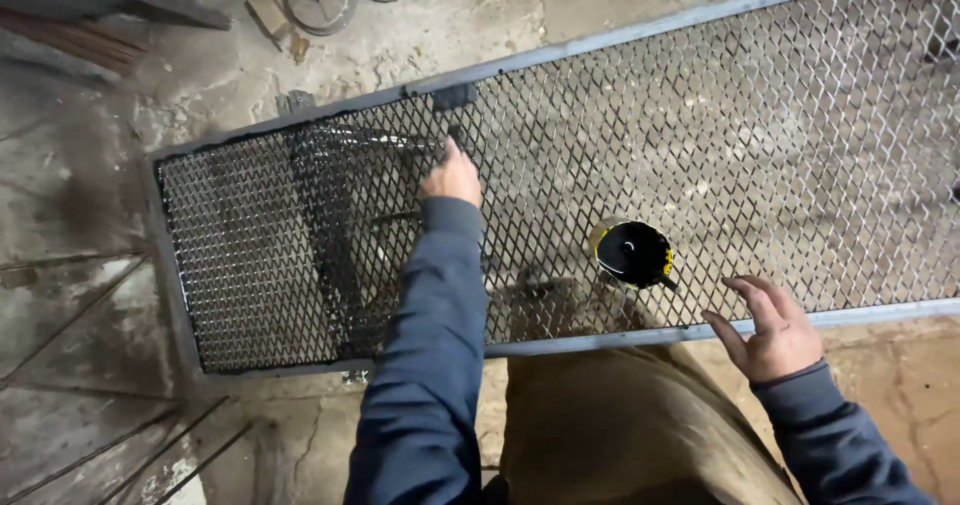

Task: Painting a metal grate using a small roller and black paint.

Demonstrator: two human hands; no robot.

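Observation:
A long metal frame filled with expanded mesh point(700, 135) lies raised over a concrete floor. Its left end is coated in wet black paint point(250, 255); the remainder is bare grey. My left hand point(450, 177) reaches out over the mesh and grips a paintbrush point(455, 115) whose black head touches the far frame rail. A round can of black paint point(634, 253) with a yellow rim stands on the mesh near the close rail. My right hand point(768, 327) rests with fingers spread on the near rail, holding nothing, just right of the can.
A trestle or stand point(340, 225) shows through the mesh under the painted end. Round metal discs point(320, 5) and scrap lie on the floor at the top left. My tan trousers point(620, 425) are pressed against the near rail.

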